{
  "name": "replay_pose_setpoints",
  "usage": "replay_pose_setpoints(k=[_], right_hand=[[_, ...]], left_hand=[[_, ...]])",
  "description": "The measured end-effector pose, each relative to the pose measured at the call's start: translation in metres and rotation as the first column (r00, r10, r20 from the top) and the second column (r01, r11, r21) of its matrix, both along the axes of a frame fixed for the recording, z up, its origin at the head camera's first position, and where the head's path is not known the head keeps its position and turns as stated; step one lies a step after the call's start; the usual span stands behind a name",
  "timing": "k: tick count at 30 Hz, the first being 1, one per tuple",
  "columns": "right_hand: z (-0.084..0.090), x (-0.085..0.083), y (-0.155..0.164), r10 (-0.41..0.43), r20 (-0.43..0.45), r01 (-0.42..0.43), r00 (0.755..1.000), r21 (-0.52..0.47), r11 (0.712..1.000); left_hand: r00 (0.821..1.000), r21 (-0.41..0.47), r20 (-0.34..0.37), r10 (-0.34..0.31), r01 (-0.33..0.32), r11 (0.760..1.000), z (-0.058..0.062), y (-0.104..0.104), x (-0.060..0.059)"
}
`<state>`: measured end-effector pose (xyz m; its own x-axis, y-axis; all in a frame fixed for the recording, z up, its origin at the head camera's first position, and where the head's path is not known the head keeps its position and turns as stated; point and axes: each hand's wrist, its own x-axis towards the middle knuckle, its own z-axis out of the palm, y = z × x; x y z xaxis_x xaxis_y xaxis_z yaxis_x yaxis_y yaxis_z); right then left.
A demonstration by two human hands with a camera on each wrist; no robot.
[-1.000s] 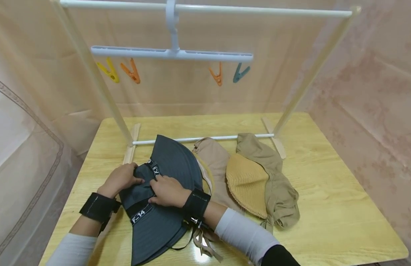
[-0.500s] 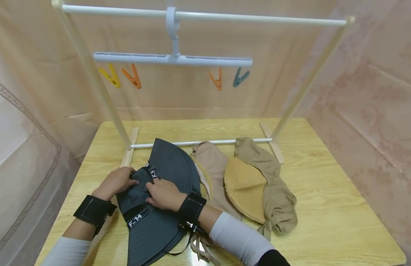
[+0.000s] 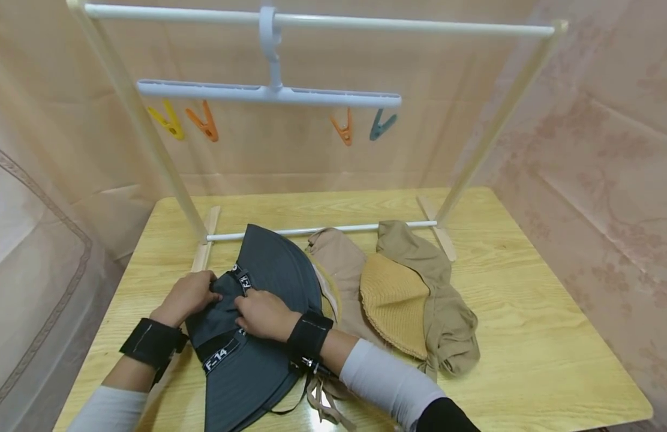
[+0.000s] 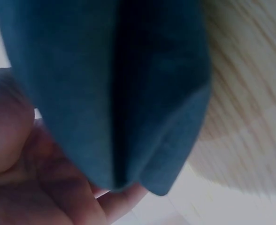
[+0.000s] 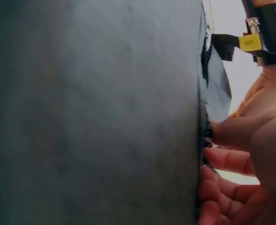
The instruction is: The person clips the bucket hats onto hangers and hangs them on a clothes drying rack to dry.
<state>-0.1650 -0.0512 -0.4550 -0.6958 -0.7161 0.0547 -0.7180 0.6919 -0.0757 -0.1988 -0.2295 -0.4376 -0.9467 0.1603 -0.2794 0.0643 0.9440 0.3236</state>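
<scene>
L hand [image 3: 185, 298] & R hand [image 3: 266, 315] both gripping dk hat [image 3: 282, 264], lower ctr-left of frame; band [image 3: 217, 359] reads "F-14".

Rack [image 3: 403, 24] stands on desk [image 3: 544, 336], horiz. bars top & btm. Hanger [image 3: 220, 92] hooks over top bar; 4 clips [image 3: 209, 130] below, L to R: yel., orange, orange, blue. Beige hat [image 3: 346, 264] & khaki hat [image 3: 451, 329] w/ ribbed yel. part [image 3: 395, 300] lie side by side. Cloth [image 3: 290, 156] hangs behind.
</scene>
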Motion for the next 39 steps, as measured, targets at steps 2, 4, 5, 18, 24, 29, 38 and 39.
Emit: replay_pose_setpoints(k=[2,4,5,18,24,29,38,39], right_hand=[[0.0025,0.0005,-0.0002,0.011,0.019,-0.012,1.0,0.013,1.0],[0.0042,0.0009,-0.0007,0.028,0.029,-0.028,0.999,0.03,0.999],[0.0049,0.0012,-0.0009,0.036,0.029,-0.037,0.999,0.038,0.999],[0.0027,-0.0024,-0.003,0.03,0.118,-0.03,0.993,0.004,1.0],[-0.0002,-0.0066,-0.0027,0.046,0.152,-0.04,0.987,-0.041,0.998],[0.0023,-0.0059,-0.0029,0.059,0.165,-0.051,0.985,-0.055,0.997],[0.0071,-0.001,-0.0044,0.056,0.147,-0.049,0.987,-0.05,0.998],[0.0089,-0.0004,-0.0039,0.05,0.152,-0.042,0.987,-0.054,0.998]], left_hand=[[1.0,0.003,0.009,0.004,-0.004,1.0,0.0008,-0.0003,-0.0001],[1.0,0.001,0.009,0.002,-0.002,1.0,0.0008,-0.0006,-0.0002],[1.0,-0.001,0.006,-0.001,0.001,1.0,0.0005,-0.0005,-0.0002],[1.0,0.011,-0.018,-0.019,0.019,1.0,-0.0031,0.0007,0.0006],[0.999,0.002,-0.03,-0.018,0.018,1.0,-0.0047,-0.0019,-0.0004],[1.0,0.002,-0.027,-0.012,0.012,1.0,-0.0042,-0.0044,0.0011],[1.0,0.002,-0.027,0.007,-0.007,1.0,-0.0024,-0.009,0.0013],[0.999,0.006,-0.034,0.008,-0.008,1.0,-0.0019,-0.009,0.0015]])
